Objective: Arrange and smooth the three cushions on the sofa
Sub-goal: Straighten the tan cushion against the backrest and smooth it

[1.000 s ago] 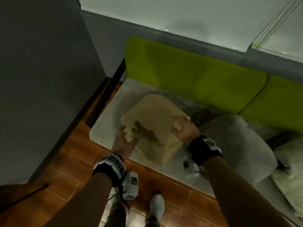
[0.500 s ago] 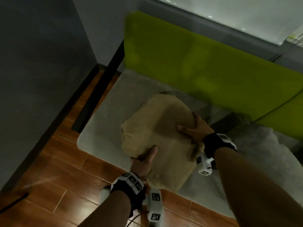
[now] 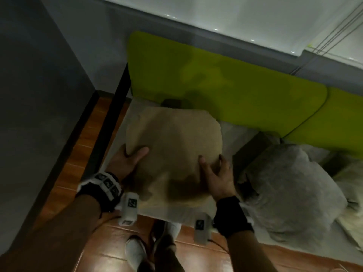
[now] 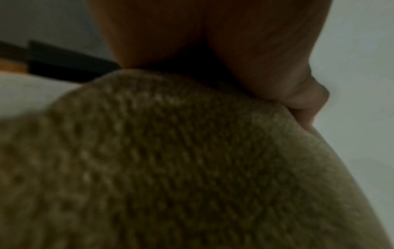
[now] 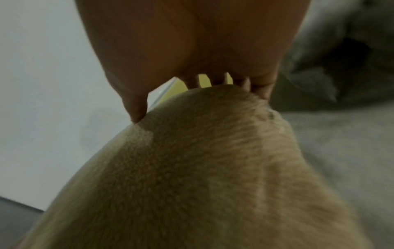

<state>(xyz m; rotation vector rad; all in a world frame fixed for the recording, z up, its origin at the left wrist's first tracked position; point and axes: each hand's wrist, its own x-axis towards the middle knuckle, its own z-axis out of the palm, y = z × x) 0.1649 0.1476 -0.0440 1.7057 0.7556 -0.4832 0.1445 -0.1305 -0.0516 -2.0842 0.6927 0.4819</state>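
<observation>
A tan knitted cushion (image 3: 174,142) lies flat on the left end of the sofa seat (image 3: 237,134), its far edge near the green backrest (image 3: 225,85). My left hand (image 3: 133,156) grips its near-left corner, thumb on top and fingers hidden underneath. My right hand (image 3: 211,161) holds the near-right part, thumb and spread fingers curved over the bulge. In the left wrist view the tan cushion (image 4: 170,168) fills the frame under my left hand (image 4: 213,50). The right wrist view shows my right hand (image 5: 192,50) cupping the tan cushion (image 5: 202,168). A grey cushion (image 3: 290,193) lies crumpled to the right. A pale cushion (image 3: 351,218) shows at the right edge.
A grey wall (image 3: 39,95) stands close on the left, with a dark strip along the wooden floor (image 3: 78,158). My feet (image 3: 135,250) stand just in front of the sofa's edge. A white blind (image 3: 235,16) hangs behind the backrest.
The tan cushion has moved back toward the backrest and now lies flatter. My left hand went from its near edge to its near-left corner. My right hand shifted toward the near side.
</observation>
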